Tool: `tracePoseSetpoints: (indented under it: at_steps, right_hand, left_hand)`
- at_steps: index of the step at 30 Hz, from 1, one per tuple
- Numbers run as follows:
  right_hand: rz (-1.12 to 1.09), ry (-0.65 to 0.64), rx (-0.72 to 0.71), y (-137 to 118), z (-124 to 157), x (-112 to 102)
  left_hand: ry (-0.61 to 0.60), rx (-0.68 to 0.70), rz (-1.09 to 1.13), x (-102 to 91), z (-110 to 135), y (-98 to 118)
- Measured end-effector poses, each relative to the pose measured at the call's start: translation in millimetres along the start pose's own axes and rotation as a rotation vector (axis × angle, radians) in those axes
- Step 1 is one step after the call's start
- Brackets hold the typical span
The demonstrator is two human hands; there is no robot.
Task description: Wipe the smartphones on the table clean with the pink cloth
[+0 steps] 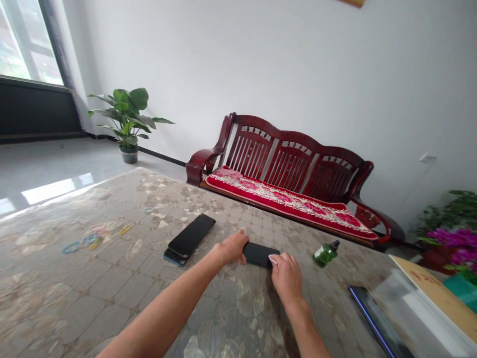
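A black phone lies flat on the patterned table between my hands. My left hand has its fingers curled round the phone's left end. At the phone's near right corner rests my right hand, its fingertips pressed on the phone's edge. A little to the left lie two stacked phones, a black one on top of a blue-edged one. A small green bottle with a black cap lies just right of my hands.
Several coloured rubber bands are scattered at the table's left. A dark tablet and a box sit at the right. Behind the table stand a red wooden bench, a potted plant and purple flowers.
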State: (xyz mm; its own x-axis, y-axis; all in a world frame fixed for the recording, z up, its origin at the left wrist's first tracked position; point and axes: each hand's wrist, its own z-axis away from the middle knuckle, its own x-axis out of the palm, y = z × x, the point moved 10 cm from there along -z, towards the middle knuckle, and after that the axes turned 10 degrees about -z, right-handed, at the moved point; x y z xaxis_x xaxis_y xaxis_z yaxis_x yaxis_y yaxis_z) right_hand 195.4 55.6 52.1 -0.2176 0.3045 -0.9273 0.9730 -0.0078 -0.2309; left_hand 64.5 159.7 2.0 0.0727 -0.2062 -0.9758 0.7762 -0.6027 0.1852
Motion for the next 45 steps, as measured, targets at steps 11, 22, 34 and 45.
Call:
tracePoseSetpoints:
  at_steps: [11,22,34,45]
  right_hand:
    - [-0.183,-0.001,-0.109,-17.9,13.8,5.9]
    - [-0.273,0.050,-0.142,-13.8,20.4,9.9]
    - [-0.229,0.129,-0.207,-22.5,29.6,3.4]
    - [-0.340,0.460,-0.195,0.4,29.7,-74.6]
  left_hand:
    - [-0.016,0.002,-0.010,-11.2,1.0,3.8]
    - [0.076,-0.015,0.034,-25.8,16.7,13.3]
    - [0.270,-0.057,0.210,-42.6,38.1,11.2]
    - [0.292,-0.074,0.183,-55.3,64.1,25.9]
